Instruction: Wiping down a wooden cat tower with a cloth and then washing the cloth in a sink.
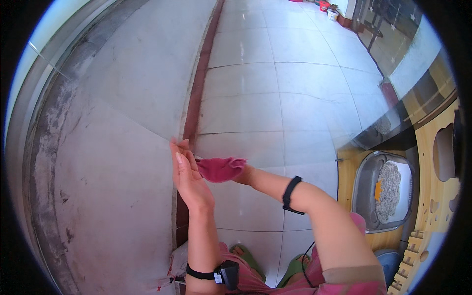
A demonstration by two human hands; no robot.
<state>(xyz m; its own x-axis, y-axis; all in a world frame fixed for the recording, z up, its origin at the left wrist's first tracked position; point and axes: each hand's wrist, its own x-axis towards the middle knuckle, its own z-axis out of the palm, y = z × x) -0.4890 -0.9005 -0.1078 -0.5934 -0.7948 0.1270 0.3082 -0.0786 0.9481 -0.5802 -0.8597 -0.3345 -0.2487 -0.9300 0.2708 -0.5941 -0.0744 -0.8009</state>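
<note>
A dark pink cloth piece (221,169), its edge folded at the right, covers my right hand (241,175), of which only the wrist end shows. Just left of the cloth, my left hand (186,171) is raised with its fingers pointing up and apart; the fingertips are blurred. Whether its far fingers touch the cloth or hold anything is hard to tell. A black strap (292,195) circles my right forearm, and another strap with a black device (230,274) is on my left forearm.
A grey litter tray (359,199) with grey litter stands in a wooden enclosure (344,177) at the right. A dark red ledge (201,77) divides the pale surface on the left from the tiled floor (243,110). Small plant pots (332,14) stand far off.
</note>
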